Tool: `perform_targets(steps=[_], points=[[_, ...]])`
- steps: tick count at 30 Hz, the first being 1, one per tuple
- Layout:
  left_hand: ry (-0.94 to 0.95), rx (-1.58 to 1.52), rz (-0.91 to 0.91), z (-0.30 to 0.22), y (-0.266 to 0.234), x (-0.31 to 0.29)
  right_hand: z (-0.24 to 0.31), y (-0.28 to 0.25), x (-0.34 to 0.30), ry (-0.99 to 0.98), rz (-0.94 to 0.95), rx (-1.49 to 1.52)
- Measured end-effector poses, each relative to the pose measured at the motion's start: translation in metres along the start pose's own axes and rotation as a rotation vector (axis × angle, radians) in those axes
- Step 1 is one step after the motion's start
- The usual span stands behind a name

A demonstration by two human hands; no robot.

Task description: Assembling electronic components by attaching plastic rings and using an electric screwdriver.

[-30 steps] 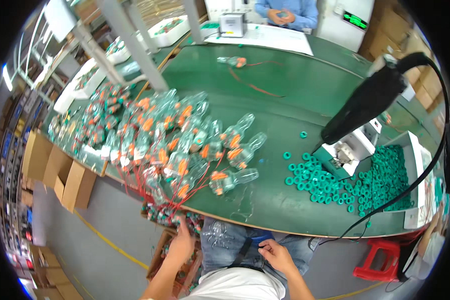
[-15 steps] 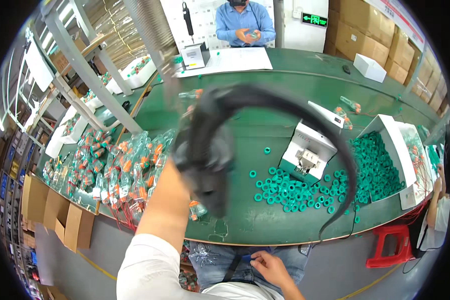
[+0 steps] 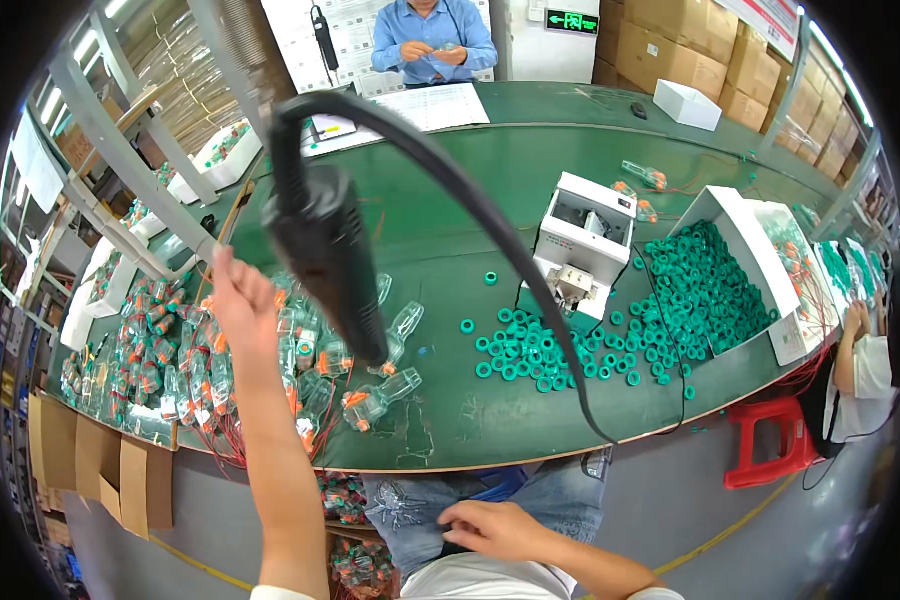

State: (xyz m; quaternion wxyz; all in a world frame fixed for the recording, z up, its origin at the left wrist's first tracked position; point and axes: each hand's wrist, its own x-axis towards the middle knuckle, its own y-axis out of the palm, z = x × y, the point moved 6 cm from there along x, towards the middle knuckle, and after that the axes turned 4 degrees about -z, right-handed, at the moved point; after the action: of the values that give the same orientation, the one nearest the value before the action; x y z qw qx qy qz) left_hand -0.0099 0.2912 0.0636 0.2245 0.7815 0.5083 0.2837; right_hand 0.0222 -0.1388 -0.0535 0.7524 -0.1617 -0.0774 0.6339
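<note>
My left hand [image 3: 242, 300] is raised above the heap of clear bottle-shaped plastic pieces with orange parts [image 3: 205, 375], at the left of the green table. Its fingers are partly stretched and apart, with nothing visible in them. To its right hangs a black cylindrical hand tool [image 3: 330, 255] with a thick black cord, apart from the hand and hiding part of the table. A few clear pieces [image 3: 382, 395] lie under the tool's lower end. Over my lap, my right hand [image 3: 495, 530] has its fingers curled beside a dark strap; whatever they hold is hidden.
Loose green rings [image 3: 540, 350] spread in front of a white machine [image 3: 582, 250]. More rings fill a white box [image 3: 745, 250] at the right. A red stool [image 3: 770, 440] stands off the table's right edge. Across the table is a person in a blue shirt [image 3: 433, 40].
My left hand has gone left, away from the black tool that was in front of it. The tool now hangs farther left. My right hand has shifted left over my lap.
</note>
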Motion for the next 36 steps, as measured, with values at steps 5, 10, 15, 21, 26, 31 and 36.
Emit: perform_targets(steps=[5, 10, 15, 21, 26, 31, 36], points=[[-0.033, 0.733, 0.143, 0.011, 0.065, -0.195, 0.092, -0.055, 0.038, -0.327, -0.515, -0.142], [-0.015, 1.099, 0.735, 0.056, 0.058, -0.295, 0.111, -0.072, 0.097, -0.162, -0.333, 0.193], [-0.525, 0.44, 0.653, 0.076, 0.043, -0.307, 0.083, -0.067, 0.078, -0.094, -0.425, 0.121], [-0.854, -0.11, 0.331, 0.066, 0.056, -0.268, 0.047, -0.032, 0.011, -0.055, -0.601, -0.172], [-0.687, 0.293, 0.33, 0.074, 0.053, -0.266, 0.054, -0.047, 0.015, -0.252, -0.61, -0.386], [-0.187, 0.7, 0.587, 0.077, 0.061, -0.271, 0.164, -0.131, 0.064, -0.654, -1.053, -0.312], [0.024, 1.059, 0.639, 0.092, 0.075, -0.274, 0.196, -0.144, 0.134, -0.621, -0.484, 0.22]])
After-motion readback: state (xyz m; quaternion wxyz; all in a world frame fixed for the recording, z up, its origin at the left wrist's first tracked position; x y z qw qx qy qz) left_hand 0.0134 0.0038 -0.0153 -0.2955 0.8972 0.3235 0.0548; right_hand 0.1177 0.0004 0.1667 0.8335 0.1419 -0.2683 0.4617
